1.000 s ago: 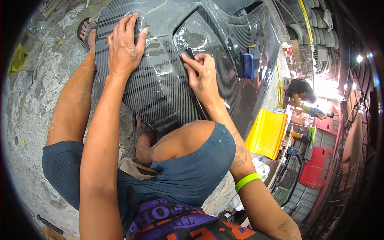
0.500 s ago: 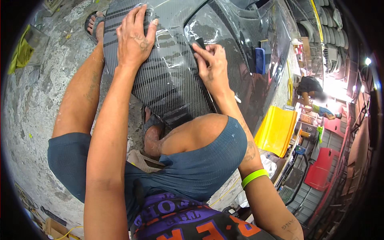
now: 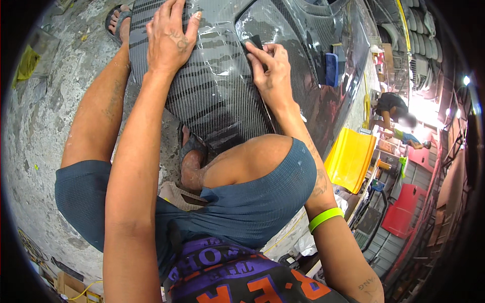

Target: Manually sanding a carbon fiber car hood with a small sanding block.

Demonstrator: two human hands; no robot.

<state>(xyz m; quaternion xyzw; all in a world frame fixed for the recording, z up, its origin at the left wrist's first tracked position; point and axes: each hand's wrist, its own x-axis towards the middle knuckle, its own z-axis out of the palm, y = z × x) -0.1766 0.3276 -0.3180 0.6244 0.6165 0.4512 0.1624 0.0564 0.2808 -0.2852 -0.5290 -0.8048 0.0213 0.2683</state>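
A glossy carbon-fibre panel (image 3: 212, 93) with dark streaks and a recessed vent fills the upper middle. My left hand (image 3: 172, 43) lies on its left part with fingers stretched out, holding nothing. My right hand (image 3: 270, 76) pinches a small black piece (image 3: 252, 41) against the panel beside the vent's edge; the piece's far side is partly hidden by my fingers. A blue flat object (image 3: 332, 69) rests on the panel to the right. My bent right knee (image 3: 262, 156) is just below the panel, near my right forearm.
Stained concrete floor (image 3: 60, 121) lies left and below. At the right are a yellow moulded panel (image 3: 348, 159), a red panel (image 3: 399, 209), stacked grey parts (image 3: 419, 40) and two other people (image 3: 394, 113). A cardboard box (image 3: 70, 285) and yellow cord sit at the lower left.
The panel, floor and both hands appear higher and farther right as the view has shifted. My right hand with the black piece has crept slightly along the vent's edge; my left hand stays on the panel.
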